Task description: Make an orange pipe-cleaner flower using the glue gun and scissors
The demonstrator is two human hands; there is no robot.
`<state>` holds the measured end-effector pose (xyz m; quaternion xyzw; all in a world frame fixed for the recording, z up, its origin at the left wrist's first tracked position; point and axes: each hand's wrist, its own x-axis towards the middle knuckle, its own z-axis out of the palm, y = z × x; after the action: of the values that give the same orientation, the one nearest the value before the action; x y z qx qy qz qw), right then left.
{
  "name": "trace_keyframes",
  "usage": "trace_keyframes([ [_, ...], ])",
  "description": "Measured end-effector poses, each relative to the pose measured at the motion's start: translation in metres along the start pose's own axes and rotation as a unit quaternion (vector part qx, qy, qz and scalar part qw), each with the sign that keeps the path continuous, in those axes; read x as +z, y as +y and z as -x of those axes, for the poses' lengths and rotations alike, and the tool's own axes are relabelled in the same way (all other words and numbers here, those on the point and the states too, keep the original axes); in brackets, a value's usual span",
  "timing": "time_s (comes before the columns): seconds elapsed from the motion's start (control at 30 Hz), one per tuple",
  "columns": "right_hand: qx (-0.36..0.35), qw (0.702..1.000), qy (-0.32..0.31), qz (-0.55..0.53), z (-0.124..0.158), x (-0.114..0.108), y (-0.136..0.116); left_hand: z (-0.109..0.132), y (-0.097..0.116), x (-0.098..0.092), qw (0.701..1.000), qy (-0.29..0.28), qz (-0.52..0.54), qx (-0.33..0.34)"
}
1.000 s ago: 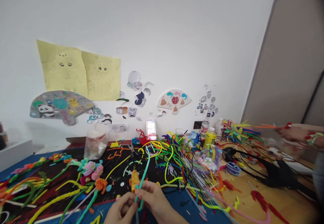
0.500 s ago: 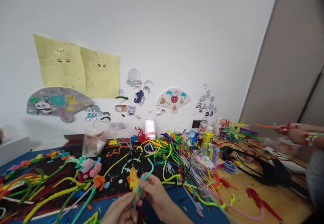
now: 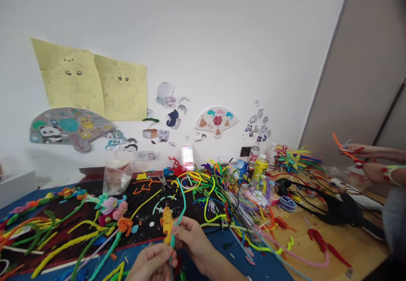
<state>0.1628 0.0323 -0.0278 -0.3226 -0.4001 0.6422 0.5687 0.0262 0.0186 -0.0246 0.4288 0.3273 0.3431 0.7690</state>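
Note:
A turquoise pipe cleaner rises in a bent line from between my two hands. My right hand pinches it just beside a yellow-orange pipe-cleaner piece. Below, my left hand has its fingers closed around the lower end of the turquoise stem, under the yellow piece. Which fingers carry the yellow piece is partly hidden. Behind them on the dark mat lie pliers or scissors. To the left are an orange pipe-cleaner flower and a pink flower.
Loose pipe cleaners heap across the table. A bagged cup stands at the back left, a yellow bottle at the back right. Another person's hands hold orange and red pipe cleaners. A black strap lies at right.
The turquoise pipe cleaner, earlier curled around by the yellow piece, now stands up straighter. At the right, the other person's hands have moved and the orange piece is tilted.

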Motion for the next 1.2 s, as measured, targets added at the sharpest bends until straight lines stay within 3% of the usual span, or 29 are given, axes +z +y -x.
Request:
trace_keyframes([
  [0.37,-0.009,1.000,-0.012,0.013,0.006,0.003,-0.008,0.005,0.004,0.007,0.999,-0.042,0.006,-0.007],
  [0.6,0.038,0.998,0.006,0.042,0.009,0.003,-0.009,0.007,0.004,0.013,1.000,-0.018,-0.010,-0.022],
  [0.97,0.044,0.999,-0.012,0.023,0.012,0.005,-0.014,0.010,0.004,0.017,0.999,0.023,-0.007,-0.023],
  [1.2,0.062,0.997,-0.047,0.015,0.014,0.005,-0.016,0.006,0.000,0.015,0.999,-0.023,0.000,-0.038],
])
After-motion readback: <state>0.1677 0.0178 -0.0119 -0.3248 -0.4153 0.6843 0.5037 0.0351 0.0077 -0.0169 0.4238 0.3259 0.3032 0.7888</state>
